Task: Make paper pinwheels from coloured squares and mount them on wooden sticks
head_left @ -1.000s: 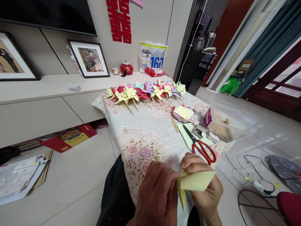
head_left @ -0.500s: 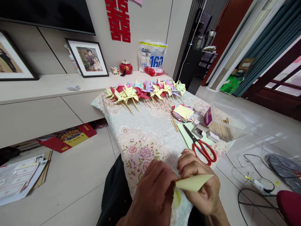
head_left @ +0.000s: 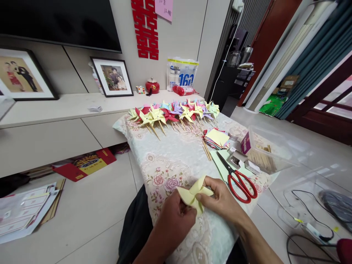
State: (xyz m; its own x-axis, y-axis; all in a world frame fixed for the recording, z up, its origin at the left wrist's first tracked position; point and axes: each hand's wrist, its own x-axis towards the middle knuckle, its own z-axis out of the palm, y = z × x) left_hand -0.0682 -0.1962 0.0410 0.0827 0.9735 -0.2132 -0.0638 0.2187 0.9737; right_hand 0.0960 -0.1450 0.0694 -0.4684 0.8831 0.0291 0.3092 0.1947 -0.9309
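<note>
A pale yellow paper pinwheel point(head_left: 196, 191) with folded blades is held between my two hands above the near part of the table. My left hand point(head_left: 176, 214) is closed on its left side, fingers curled. My right hand point(head_left: 218, 198) pinches it from the right, the thumb pressed near its middle. No stick shows on it. Right of my right hand lie red-handled scissors point(head_left: 239, 179), blades pointing away, on a pale green sheet point(head_left: 217, 164). Behind them is a small open box point(head_left: 237, 159) of dark metal bits, with a stack of coloured paper point(head_left: 217, 138) farther back.
Finished pinwheels on sticks point(head_left: 176, 113) line the table's far end. A clear plastic bin point(head_left: 271, 154) of wooden sticks stands at the right edge, and a few loose sticks point(head_left: 206, 151) lie by the paper stack. A flowered cloth point(head_left: 162, 161) covers the table.
The yellow paper has been turned so its folded blades face up. My right hand has opened out from a curl into a thumb pinch. The view has tilted up and shifted left.
</note>
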